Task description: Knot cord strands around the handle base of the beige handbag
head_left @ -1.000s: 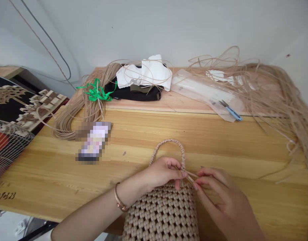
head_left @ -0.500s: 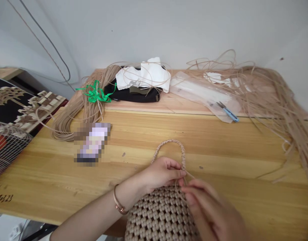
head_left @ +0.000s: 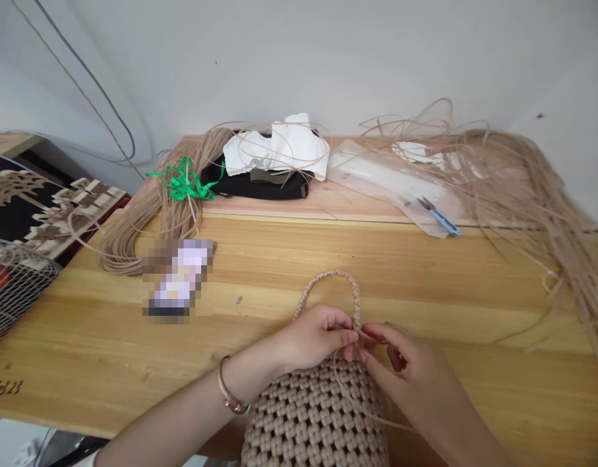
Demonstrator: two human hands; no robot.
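Observation:
A beige woven basket bag (head_left: pixel 318 421) lies at the near edge of the wooden table (head_left: pixel 425 285), its braided handle (head_left: pixel 331 280) arching away from me. My left hand (head_left: pixel 313 337) is closed, pinching the bag's rim at the base of the handle. My right hand (head_left: pixel 406 370) is closed too, pinching a thin rattan strand (head_left: pixel 357 405) beside the left fingertips. The strand loops down over the bag's weave toward the right.
Coiled rattan (head_left: pixel 133 227) tied with a green ribbon (head_left: pixel 185 181) lies at the back left. A black pouch (head_left: pixel 260 185) under white paper, a clear plastic bag (head_left: pixel 391 178), blue snips (head_left: pixel 440 217) and loose rattan strips (head_left: pixel 537 194) sit along the back. A wire cage (head_left: pixel 11 285) stands left.
My right hand drew back toward me, then returned to the handle's base. The strand that stuck out between the fingers now hangs in a loop over the bag. My left hand stayed.

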